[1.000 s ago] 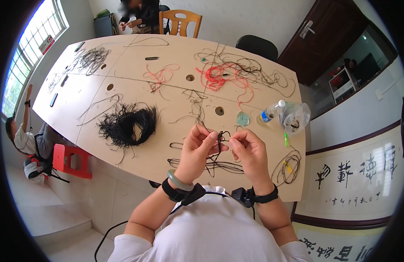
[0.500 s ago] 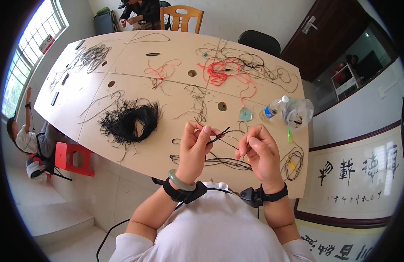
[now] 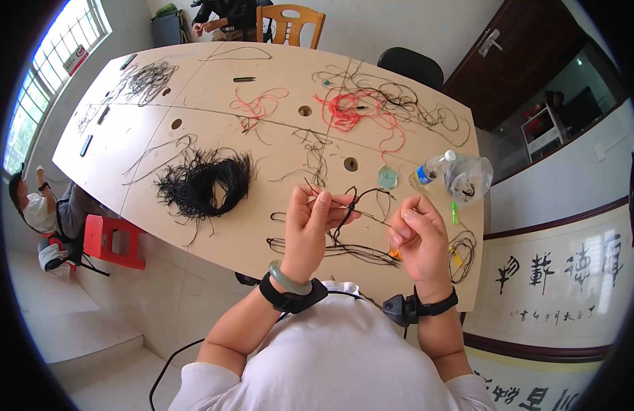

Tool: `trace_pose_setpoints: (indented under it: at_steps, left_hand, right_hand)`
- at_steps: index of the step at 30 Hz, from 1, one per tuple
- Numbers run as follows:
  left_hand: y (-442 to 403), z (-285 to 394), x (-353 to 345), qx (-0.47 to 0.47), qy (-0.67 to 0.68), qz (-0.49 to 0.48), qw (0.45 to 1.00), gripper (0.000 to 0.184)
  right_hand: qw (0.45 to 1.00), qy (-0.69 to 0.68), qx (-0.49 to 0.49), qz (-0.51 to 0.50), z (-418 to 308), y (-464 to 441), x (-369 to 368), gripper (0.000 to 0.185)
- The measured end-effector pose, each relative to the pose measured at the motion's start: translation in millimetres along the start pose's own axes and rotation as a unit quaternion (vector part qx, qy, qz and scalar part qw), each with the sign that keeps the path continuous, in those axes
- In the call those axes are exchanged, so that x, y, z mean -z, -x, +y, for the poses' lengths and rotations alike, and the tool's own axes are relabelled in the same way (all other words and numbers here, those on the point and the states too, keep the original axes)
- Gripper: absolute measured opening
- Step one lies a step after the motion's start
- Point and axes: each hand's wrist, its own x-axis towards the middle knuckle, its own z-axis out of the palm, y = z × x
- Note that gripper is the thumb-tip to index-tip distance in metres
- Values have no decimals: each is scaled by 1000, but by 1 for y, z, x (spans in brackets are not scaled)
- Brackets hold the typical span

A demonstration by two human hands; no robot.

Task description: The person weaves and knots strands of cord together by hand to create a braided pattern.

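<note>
Head view: thin black cord (image 3: 345, 218) is clamped by left grip (image 3: 308, 222) and right grip (image 3: 422, 236), knot (image 3: 351, 206) beside the left.

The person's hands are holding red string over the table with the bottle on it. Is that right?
Not quite: the string held by the left hand and right hand is black, as the head view shows. The table with the bottle is right.

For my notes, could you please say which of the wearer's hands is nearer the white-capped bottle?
Right. The right hand is on the wearer's side of the bottle; the left hand is farther off, to its left.
</note>
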Motion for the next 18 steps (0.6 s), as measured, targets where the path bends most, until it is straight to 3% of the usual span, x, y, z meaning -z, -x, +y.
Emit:
trace_pose_setpoints:
  at_steps: [2,4,7,13,18]
  left_hand:
    - [0,6,-1,32,26,-8,999,15]
    - [1,12,-3,142,146,-21,979,15]
    - [3,10,0,211,167,-70,961,16]
    - [6,10,1,216,132,-74,965,17]
    - [-4,14,10,89,128,0,988,19]
  right_hand:
    - [996,-83,10,24,-5,-7,-2,8]
    - [996,-85,31,25,-9,-14,-3,8]
    - [996,-80,45,15,-15,-21,-10,7]
    - [996,-83,37,-5,-12,-28,-17,6]
    - [999,-47,22,-16,3,-24,-15,6]
